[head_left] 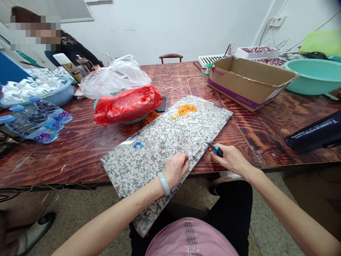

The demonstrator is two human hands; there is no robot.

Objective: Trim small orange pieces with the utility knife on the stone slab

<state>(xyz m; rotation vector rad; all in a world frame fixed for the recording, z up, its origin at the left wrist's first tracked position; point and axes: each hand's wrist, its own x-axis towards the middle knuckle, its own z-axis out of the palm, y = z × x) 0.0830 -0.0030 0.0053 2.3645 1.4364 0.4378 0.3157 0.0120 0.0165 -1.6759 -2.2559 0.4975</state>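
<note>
My right hand (231,159) grips a utility knife (218,152) with a black and blue handle; its blade points left, over the edge of the speckled grey stone slab (157,156). My left hand (174,169) rests closed on the slab's near edge, fingers curled inward, and whatever they may hold is hidden. Between the two hands lies a small silvery metal cylinder (197,152). Farther up the slab is a pile of orange bits (185,110). Some small blue pieces (138,144) lie toward its left side.
A red plastic bag (128,105) covers a bowl behind the slab, near a dark phone (161,104). Water bottles (34,121) and a blue basin (61,93) stand left. At right are a cardboard box (239,83), a green basin (314,76) and a dark cylindrical object (314,131).
</note>
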